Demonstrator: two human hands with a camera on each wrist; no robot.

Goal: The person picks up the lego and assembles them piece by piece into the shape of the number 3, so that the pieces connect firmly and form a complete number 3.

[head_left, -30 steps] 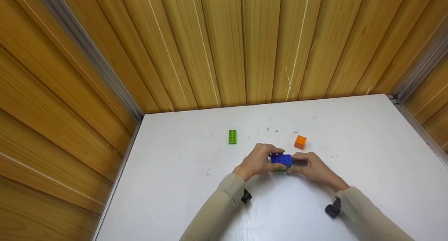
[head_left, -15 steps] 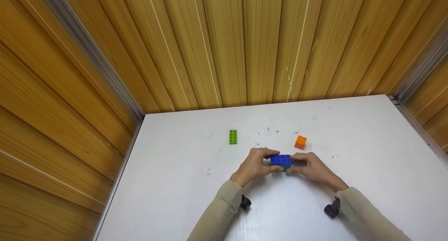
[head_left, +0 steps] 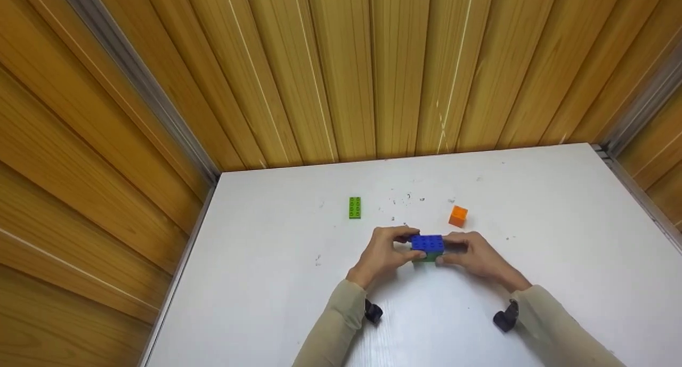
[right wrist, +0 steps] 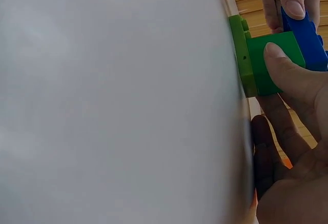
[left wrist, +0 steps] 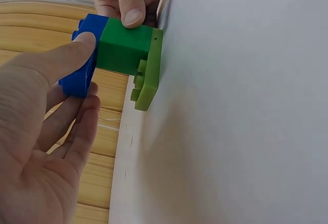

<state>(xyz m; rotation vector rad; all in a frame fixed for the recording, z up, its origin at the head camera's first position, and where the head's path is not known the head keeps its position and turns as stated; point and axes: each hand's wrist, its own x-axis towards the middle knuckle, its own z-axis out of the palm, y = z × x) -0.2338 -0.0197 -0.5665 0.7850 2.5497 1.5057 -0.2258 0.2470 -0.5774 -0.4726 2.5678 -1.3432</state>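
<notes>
A small stack of toy building bricks stands on the white table between the hands. Its top is a blue brick (head_left: 427, 243), below that comes a dark green block (left wrist: 123, 48), and a thin light green brick (left wrist: 152, 73) forms the base. My left hand (head_left: 381, 255) pinches the blue brick, thumb on the near side and fingers behind. The blue brick sits at a slant on the green block in both wrist views. From the other side, my right hand (head_left: 475, 254) grips the green block, its thumb (right wrist: 277, 52) against the near face.
An orange block (head_left: 457, 216) lies just behind the right hand. Farther left is a separate light green brick (head_left: 355, 208) with its studs up. Wood-patterned panels (head_left: 341, 74) rise behind the table (head_left: 256, 282) and along its left side.
My left hand has slid a little to the left along the blue brick, uncovering more of its top and the green below. The right hand stays nearly still.
</notes>
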